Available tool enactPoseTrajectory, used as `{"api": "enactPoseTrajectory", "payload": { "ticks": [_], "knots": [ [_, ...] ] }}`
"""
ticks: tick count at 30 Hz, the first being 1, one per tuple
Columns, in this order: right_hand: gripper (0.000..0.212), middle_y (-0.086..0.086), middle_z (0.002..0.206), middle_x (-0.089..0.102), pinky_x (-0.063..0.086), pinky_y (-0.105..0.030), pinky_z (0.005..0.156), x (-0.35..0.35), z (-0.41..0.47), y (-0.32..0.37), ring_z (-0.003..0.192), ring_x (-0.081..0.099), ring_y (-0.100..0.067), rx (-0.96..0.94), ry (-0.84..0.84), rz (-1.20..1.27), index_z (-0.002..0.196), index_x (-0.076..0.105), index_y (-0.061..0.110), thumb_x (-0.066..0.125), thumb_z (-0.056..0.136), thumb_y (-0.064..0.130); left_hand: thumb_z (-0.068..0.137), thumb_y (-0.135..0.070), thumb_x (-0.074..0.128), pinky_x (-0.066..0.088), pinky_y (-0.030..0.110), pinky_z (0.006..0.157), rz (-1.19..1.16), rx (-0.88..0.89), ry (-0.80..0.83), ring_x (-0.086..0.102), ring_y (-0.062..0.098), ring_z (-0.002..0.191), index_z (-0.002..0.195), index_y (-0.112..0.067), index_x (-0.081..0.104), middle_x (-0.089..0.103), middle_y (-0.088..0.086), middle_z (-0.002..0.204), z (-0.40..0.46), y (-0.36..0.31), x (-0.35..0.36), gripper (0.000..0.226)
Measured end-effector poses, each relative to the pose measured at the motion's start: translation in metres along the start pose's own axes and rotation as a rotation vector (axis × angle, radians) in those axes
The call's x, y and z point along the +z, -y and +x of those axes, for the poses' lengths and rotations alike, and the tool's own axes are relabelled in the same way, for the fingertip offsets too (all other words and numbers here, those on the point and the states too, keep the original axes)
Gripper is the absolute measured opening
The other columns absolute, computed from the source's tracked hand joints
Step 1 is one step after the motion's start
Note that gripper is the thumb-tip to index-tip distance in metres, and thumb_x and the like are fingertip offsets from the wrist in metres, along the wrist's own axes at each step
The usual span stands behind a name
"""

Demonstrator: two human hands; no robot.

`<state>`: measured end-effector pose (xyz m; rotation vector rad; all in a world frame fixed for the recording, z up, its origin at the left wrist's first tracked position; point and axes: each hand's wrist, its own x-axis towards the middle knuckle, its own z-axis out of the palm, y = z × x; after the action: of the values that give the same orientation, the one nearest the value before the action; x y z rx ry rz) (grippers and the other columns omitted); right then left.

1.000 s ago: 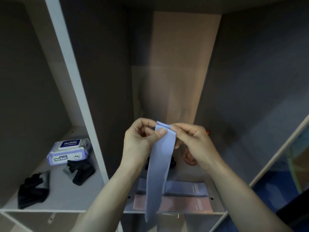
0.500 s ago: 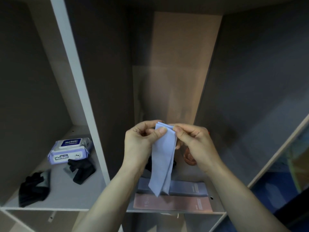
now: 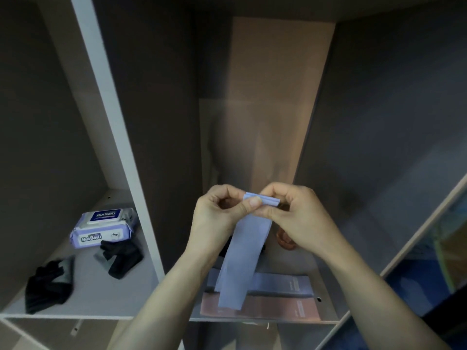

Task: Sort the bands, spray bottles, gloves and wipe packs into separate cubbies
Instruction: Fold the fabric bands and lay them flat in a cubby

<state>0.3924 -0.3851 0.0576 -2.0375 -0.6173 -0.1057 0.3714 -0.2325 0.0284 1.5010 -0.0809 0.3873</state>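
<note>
A light blue band (image 3: 242,258) hangs in front of the middle cubby, its top end folded over. My left hand (image 3: 217,218) and my right hand (image 3: 295,218) both pinch that folded top edge. Beneath it, on the middle cubby's floor, lie a grey-blue band (image 3: 283,285) and a pink band (image 3: 273,308). A brown bottle (image 3: 284,239) shows partly behind my right hand; something black sits behind the hanging band. The left cubby holds a purple wipe pack (image 3: 102,227) and two black gloves, one (image 3: 121,257) beside the pack and one (image 3: 46,284) near the front edge.
A white divider panel (image 3: 113,137) separates the left cubby from the middle one. The white shelf edge (image 3: 65,317) runs along the front. A slanted panel (image 3: 417,223) bounds the middle cubby on the right, with blue floor beyond.
The band's long hanging tail was doubled up half a second ago. It now hangs lower again with a narrower fold at the top. Both hands stayed on the top edge.
</note>
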Motion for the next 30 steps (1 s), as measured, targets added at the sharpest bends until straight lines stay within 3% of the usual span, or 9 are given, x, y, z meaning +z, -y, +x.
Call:
{"api": "enactPoseTrajectory", "payload": {
  "ticks": [2,5,8,10,15,20,24,27,30],
  "knots": [
    [0.015,0.007,0.052,0.049,0.031,-0.019,0.047,-0.002,0.001,0.001,0.043,0.039,-0.005,-0.017,-0.009,0.005,0.071,0.062,0.021,0.072,0.082,0.021,0.07,-0.036,0.081,0.051,0.025,0.08,-0.057,0.001,0.107,0.063,0.013,0.087,0.096,-0.006,0.066,0.068,0.01,0.094,0.003,0.004,-0.004,0.043],
    [0.015,0.01,0.051,0.053,0.034,-0.017,0.046,-0.003,0.004,0.005,0.044,0.043,-0.001,-0.02,0.031,0.096,0.071,0.062,0.018,0.072,0.082,0.017,0.059,-0.055,0.081,0.052,0.026,0.092,-0.178,-0.125,0.415,0.064,0.015,0.106,0.125,-0.013,0.055,0.067,0.004,0.114,0.008,0.011,-0.008,0.083],
    [0.014,0.003,0.054,0.057,0.039,-0.024,0.043,-0.006,0.004,0.01,0.046,0.052,-0.015,-0.04,0.034,0.128,0.073,0.062,0.016,0.07,0.083,0.014,0.077,-0.014,0.076,0.052,0.03,0.086,-0.139,-0.147,0.686,0.067,0.023,0.095,0.106,-0.004,0.064,0.071,0.011,0.099,0.007,0.015,0.0,0.034],
    [0.015,0.003,0.055,0.059,0.04,-0.02,0.042,-0.007,0.005,0.01,0.045,0.055,-0.012,-0.037,0.0,0.133,0.072,0.061,0.017,0.07,0.084,0.013,0.079,0.002,0.069,0.053,0.032,0.081,-0.155,-0.169,0.688,0.068,0.024,0.081,0.093,-0.004,0.068,0.071,0.012,0.083,0.006,0.019,0.007,0.015],
    [0.021,0.003,0.06,0.057,0.038,-0.022,0.051,-0.017,0.01,-0.011,0.055,0.048,-0.008,0.026,-0.136,0.131,0.069,0.058,0.019,0.068,0.084,0.008,0.08,0.007,0.068,0.057,0.032,0.068,-0.081,-0.34,0.733,0.065,0.018,0.059,0.1,0.002,0.065,0.068,0.011,0.074,0.008,0.033,0.007,0.021],
    [0.019,-0.005,0.062,0.056,0.049,-0.025,0.04,-0.049,0.014,-0.041,0.049,0.055,-0.016,0.191,-0.437,0.251,0.073,0.053,0.011,0.06,0.088,0.001,0.081,0.006,0.068,0.057,0.032,0.065,0.125,-0.493,0.933,0.065,0.016,0.056,0.099,0.001,0.063,0.068,0.003,0.066,0.013,0.051,-0.015,0.019],
    [0.005,-0.01,0.077,0.059,0.053,-0.021,0.043,-0.072,0.006,-0.083,0.067,0.062,-0.017,0.327,-0.574,0.258,0.093,0.055,0.0,0.056,0.091,0.005,0.08,0.001,0.072,0.059,0.032,0.062,0.258,-0.599,0.871,0.068,0.021,0.059,0.1,-0.003,0.066,0.071,0.016,0.081,0.018,0.072,-0.036,0.021],
    [0.01,-0.011,0.085,0.062,0.055,-0.021,0.046,-0.073,-0.007,-0.116,0.074,0.064,-0.019,0.449,-0.61,0.291,0.099,0.056,0.001,0.057,0.092,0.007,0.084,-0.012,0.07,0.058,0.03,0.057,0.264,-0.642,0.652,0.069,0.021,0.061,0.11,-0.003,0.063,0.074,0.015,0.096,0.02,0.093,-0.049,0.029],
    [0.009,-0.018,0.092,0.059,0.057,-0.024,0.046,-0.057,-0.02,-0.149,0.07,0.062,-0.025,0.581,-0.633,0.394,0.098,0.054,-0.001,0.058,0.091,0.004,0.087,-0.019,0.067,0.057,0.027,0.052,0.188,-0.681,0.368,0.07,0.018,0.062,0.109,0.001,0.063,0.076,0.01,0.088,0.017,0.112,-0.048,0.03]
  ]
}}
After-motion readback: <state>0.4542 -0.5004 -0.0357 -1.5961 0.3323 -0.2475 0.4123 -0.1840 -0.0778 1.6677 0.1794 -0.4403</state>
